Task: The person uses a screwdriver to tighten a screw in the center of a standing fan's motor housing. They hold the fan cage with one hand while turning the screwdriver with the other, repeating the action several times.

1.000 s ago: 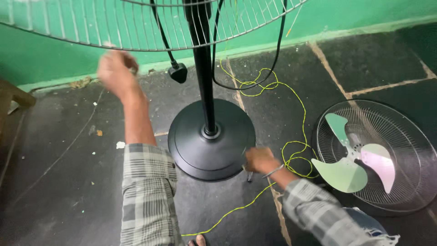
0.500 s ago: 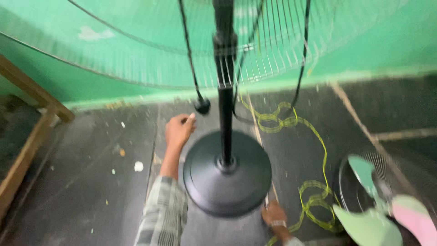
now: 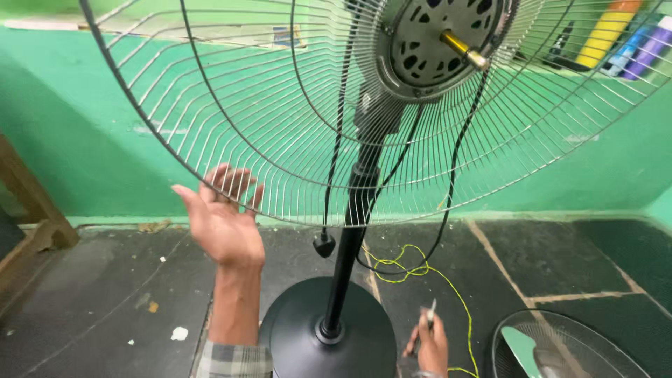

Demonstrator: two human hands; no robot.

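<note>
fan: pedestal fan stands mid-floor near the green wall; rear grille (image 3: 294, 133) on, motor (image 3: 437, 42) and brass shaft (image 3: 465, 50) bare.
done: I judge blade and front guard are off; a loose guard with a green blade (image 3: 521, 344) lies at the floor's lower right corner.
left: blade and front guard not yet back on the shaft.
left hand (image 3: 222, 220): spread, palm up, fingertips at the grille's lower rim.
right hand (image 3: 428, 343): pinching a thin tool (image 3: 430, 313), low beside the base (image 3: 329, 336).
around: black plug (image 3: 323, 245) dangles by the pole (image 3: 350, 231); yellow wire (image 3: 413, 269) loops on the floor right of the base; wooden frame (image 3: 28, 203) at left edge.
in the way: cords hang behind the grille; wire near my right hand.
</note>
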